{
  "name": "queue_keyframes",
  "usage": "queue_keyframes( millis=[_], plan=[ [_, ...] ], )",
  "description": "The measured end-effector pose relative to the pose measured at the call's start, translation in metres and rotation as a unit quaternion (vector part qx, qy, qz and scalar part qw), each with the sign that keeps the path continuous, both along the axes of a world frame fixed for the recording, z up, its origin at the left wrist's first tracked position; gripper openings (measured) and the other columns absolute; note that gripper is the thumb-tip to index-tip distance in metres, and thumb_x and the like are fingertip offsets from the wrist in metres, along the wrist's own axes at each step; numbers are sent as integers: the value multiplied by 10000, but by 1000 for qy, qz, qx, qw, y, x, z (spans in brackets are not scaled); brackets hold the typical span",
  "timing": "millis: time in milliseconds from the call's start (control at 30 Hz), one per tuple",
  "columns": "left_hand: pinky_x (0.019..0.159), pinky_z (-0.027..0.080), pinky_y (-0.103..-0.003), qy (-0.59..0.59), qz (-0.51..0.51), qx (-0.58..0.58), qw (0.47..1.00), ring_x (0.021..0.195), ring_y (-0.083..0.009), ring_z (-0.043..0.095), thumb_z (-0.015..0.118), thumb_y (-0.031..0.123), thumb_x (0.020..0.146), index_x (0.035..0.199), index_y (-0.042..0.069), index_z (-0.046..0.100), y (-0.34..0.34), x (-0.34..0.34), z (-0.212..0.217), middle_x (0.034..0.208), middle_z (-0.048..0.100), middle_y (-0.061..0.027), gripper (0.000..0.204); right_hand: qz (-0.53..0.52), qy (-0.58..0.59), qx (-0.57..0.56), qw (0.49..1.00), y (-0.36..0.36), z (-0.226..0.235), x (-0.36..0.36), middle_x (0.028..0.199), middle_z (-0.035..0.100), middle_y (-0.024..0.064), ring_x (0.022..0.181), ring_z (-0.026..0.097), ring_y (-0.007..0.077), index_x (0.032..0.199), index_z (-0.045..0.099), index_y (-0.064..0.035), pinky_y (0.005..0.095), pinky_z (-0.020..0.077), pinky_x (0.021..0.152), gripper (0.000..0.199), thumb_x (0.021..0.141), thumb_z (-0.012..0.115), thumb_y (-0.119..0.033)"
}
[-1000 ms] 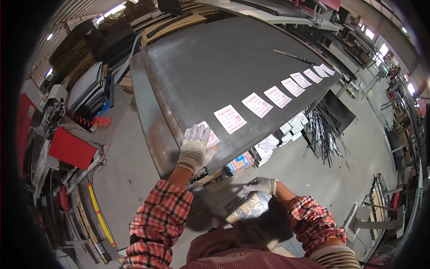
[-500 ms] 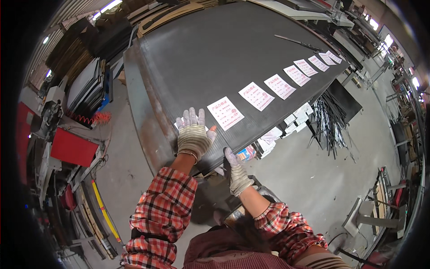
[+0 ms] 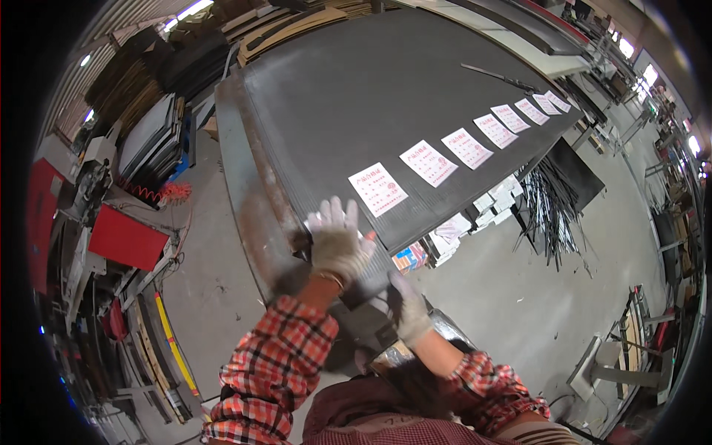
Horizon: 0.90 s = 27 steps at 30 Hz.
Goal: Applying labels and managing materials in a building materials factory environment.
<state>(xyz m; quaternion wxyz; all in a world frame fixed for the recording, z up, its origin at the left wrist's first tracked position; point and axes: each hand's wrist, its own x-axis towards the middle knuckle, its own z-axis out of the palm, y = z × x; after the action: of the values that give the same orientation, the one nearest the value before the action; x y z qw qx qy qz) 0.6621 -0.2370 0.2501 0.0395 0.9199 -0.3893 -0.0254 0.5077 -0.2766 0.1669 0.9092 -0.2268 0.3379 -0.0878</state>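
Matt black sheet under paper labels
The black sheet presents a smooth, dull face with fine ribbing along its near left side; the paper labels are white, thin and flat, with red print. The left glove and right glove are of pale knitted cloth. The sleeves are plaid woven cloth. The table edge is metal, rough and rust-brown. The floor is smooth, grey and faintly glossy.

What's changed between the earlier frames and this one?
The right hand has moved left and toward the dark panel, from over the tape-wrapped object to beside the panel's near edge; whether it grips anything is unclear. The left hand stays spread over the panel's near left corner. The row of white labels and the thin black tool lie as before.
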Motion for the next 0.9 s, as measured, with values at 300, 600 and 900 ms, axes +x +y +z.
queue_keyframes(
  millis=[300, 600, 900],
  plan=[
    [883, 420, -304, 296, 76, -536, 787, 984, -243, 537, 535, 144, 849, 1229, -23, 449, 47, -57, -1, 1084, 548, -143, 425, 133, 120, -367, 913, -78, 29, -32, 1165, 549, 121, 1088, 499, 227, 1223, 515, 5, 364, 391, 935, 752, 817, 530, -628],
    [804, 407, -295, 527, 408, -476, 574, 848, -122, 483, 505, 282, 912, 1016, 7, 606, 80, -79, -75, 930, 598, -39, 311, 437, 209, -577, 658, -73, 56, 20, 903, 602, 307, 963, 559, 423, 977, 599, 106, 412, 397, 892, 858, 853, 311, -692],
    [770, 395, -235, 626, 387, -505, 451, 879, -84, 488, 591, 220, 881, 1140, 70, 539, 97, -154, -74, 1009, 573, 22, 304, 473, 204, -443, 734, -69, 79, -47, 1123, 593, 229, 1086, 542, 258, 1216, 496, 86, 317, 405, 926, 770, 860, 479, -597]
  ],
)
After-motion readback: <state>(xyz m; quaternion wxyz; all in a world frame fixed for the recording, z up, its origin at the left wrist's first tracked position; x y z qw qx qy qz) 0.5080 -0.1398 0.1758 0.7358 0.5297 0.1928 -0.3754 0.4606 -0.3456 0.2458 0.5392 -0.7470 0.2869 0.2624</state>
